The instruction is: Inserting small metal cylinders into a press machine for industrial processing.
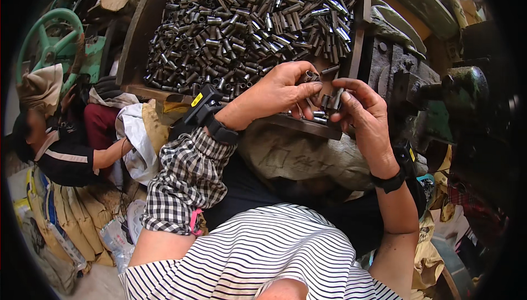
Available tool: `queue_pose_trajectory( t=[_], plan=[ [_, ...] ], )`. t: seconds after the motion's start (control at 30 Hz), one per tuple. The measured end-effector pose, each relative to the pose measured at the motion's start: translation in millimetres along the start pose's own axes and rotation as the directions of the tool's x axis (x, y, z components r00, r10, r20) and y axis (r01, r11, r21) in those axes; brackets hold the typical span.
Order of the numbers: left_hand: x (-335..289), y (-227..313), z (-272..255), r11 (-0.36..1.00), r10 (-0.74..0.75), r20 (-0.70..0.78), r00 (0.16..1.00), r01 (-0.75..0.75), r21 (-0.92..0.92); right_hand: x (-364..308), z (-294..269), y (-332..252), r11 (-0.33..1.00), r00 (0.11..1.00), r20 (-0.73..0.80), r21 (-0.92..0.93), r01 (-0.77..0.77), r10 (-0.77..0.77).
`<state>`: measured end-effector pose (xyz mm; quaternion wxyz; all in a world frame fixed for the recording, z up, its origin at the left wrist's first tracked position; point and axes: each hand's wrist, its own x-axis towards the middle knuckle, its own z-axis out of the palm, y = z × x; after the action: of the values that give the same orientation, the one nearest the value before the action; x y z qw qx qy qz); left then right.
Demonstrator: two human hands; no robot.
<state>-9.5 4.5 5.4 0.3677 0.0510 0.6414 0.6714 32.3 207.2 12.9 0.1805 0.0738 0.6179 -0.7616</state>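
A wooden tray (135, 34) in front of me is heaped with short dark metal tubes (230, 31). Over its near right corner, my left hand (277, 90) is closed with a metal tube (309, 77) between thumb and fingers; it may hold more than one. Close beside it, my right hand (366, 109) pinches another short metal tube (338, 99) in its fingertips. The two held pieces are apart. Below the hands, a few shinier tubes (318, 115) lie in the tray's corner, partly hidden by my fingers.
A dark, greasy machine (464, 100) stands close on the right. Grey sacking (299, 154) hangs under the tray's near edge. At the left, another person (66, 160) sits by a green handwheel (50, 47), with stacked tan sacks (71, 220) nearby.
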Motion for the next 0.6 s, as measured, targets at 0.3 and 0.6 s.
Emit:
queue_pose_trajectory(
  t=[0.3,0.6],
  plan=[
    [5.0,-5.1,8.1,0.997,0.026,-0.089,0.996,-0.033,-0.075,1.9,-11.6,-0.6,0.999,0.998,0.046,0.029,-0.037,0.036],
    [5.5,-8.4,5.6,0.949,0.054,-0.082,0.995,-0.077,-0.305,4.1,-13.3,5.3,0.999,0.999,-0.032,-0.008,0.041,-0.041]
  ],
)
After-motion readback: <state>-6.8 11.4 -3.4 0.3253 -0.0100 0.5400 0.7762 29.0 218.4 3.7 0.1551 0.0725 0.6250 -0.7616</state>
